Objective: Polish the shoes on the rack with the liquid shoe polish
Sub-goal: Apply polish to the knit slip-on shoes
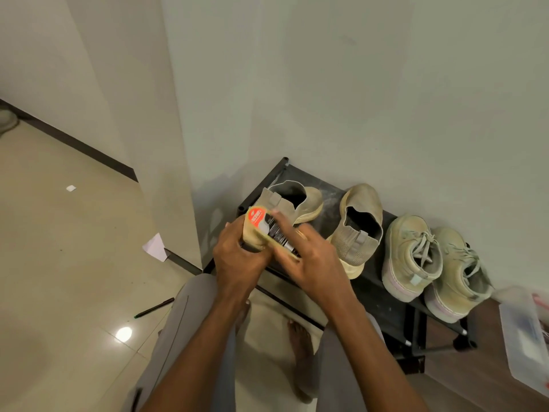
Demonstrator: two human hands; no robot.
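Note:
A beige slip-on shoe (300, 200) is held over the left end of the black shoe rack (392, 307). My left hand (237, 260) grips its near end. My right hand (315, 263) holds the liquid shoe polish bottle (273, 230), black with an orange-red end, laid against the shoe's side. The matching slip-on (356, 227) lies on the rack just to the right. Two pale lace-up sneakers (413, 257) (457, 275) stand further right on the rack.
The rack stands against a pale wall, with a wall corner to its left. A clear plastic box (523, 331) sits at the right edge. A pen (154, 307) and paper scraps (154, 248) lie on the tiled floor. My bare foot (300, 349) is below the rack's front.

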